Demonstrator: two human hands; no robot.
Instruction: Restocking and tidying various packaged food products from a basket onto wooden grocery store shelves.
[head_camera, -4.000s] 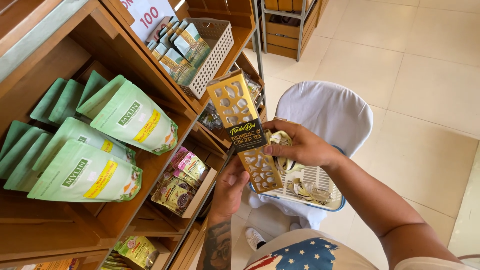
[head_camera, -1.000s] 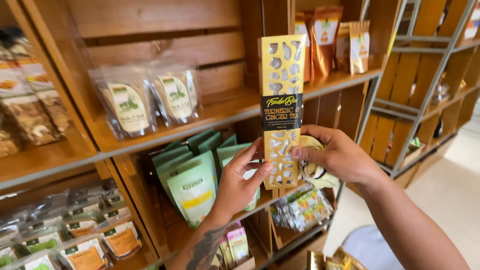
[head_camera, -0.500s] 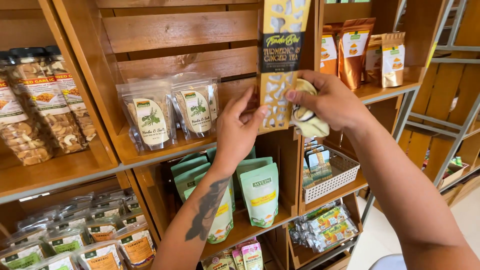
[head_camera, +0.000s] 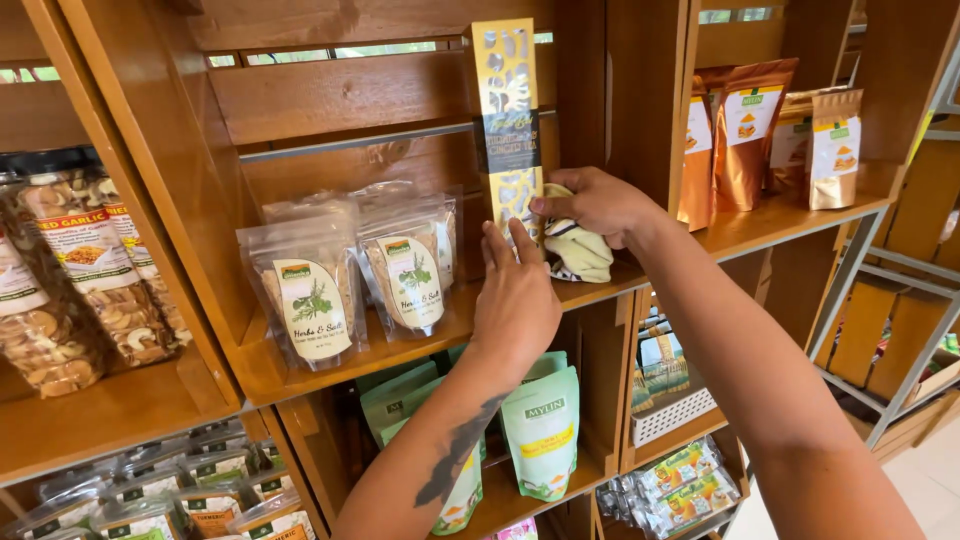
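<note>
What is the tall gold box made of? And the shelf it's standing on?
The tall gold box looks like thin card with a shiny gold print and cut-out windows. The shelf looks like wood, stained orange-brown and lightly glossy: grain lines and plank edges show.

A wooden shelf (head_camera: 300, 375) carries 2 clear pouches (head_camera: 345, 275) of herbs standing side by side, and a tall yellow box (head_camera: 507, 110) upright at its right end. The next shelf (head_camera: 790, 222) to the right holds copper-coloured bags (head_camera: 765, 135). A lower shelf (head_camera: 520, 500) holds green pouches (head_camera: 540, 430).
</note>
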